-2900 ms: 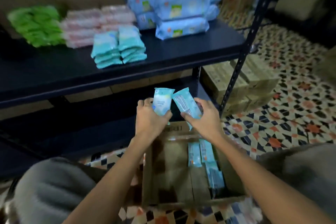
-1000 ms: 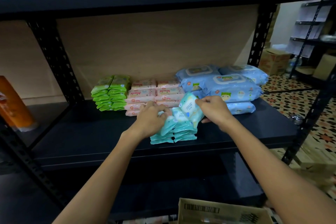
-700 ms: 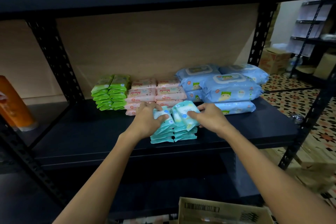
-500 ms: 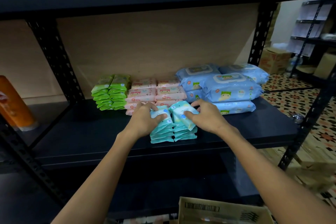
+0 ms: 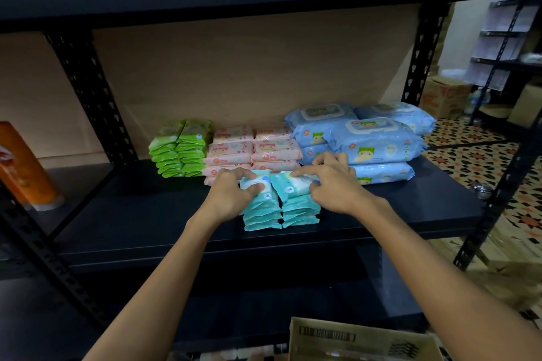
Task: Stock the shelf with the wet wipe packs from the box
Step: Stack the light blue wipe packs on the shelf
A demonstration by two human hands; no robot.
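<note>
On the shelf (image 5: 123, 231), your two teal packs (image 5: 278, 184), tilted in your grip a second ago, now lie flat atop the twin stacks. Your left hand (image 5: 231, 196) and right hand (image 5: 331, 184) still pinch them (fingers curled). Release, then return to the box (image 5: 360, 340).

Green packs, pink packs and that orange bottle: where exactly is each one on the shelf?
Green packs (image 5: 180, 148): head view, front of the stack's middle layers.
Pink packs (image 5: 253, 149): head view, middle of the stacks' front.
Orange bottle (image 5: 25, 167): head view, its body at the left edge.
</note>
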